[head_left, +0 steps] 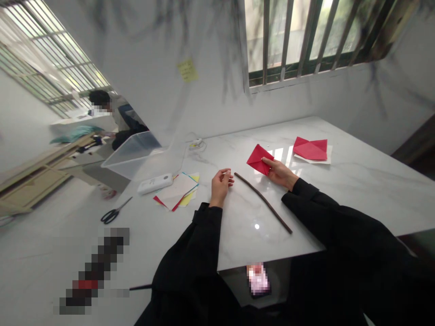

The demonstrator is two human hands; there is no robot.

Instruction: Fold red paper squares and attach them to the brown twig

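Observation:
My right hand (279, 172) pinches a red folded paper (259, 158), thumb on top, and holds it over the white marbled table (238, 231). The paper shows fold lines and a roughly square outline, turned on its corner. My left hand (220, 185) is raised beside it with loosely bent fingers, slightly apart, and nothing visible in them. Close to those fingers is the upper end of a thin brown stick (263, 198), which lies slantwise on the table between my two arms.
More red folded paper (311, 149) lies on a white sheet at the right. To the left are a stack of coloured paper sheets (176, 192), a white power strip (155, 183), black scissors (115, 211) and a clear plastic bin (132, 154). A person (118, 113) sits farther back.

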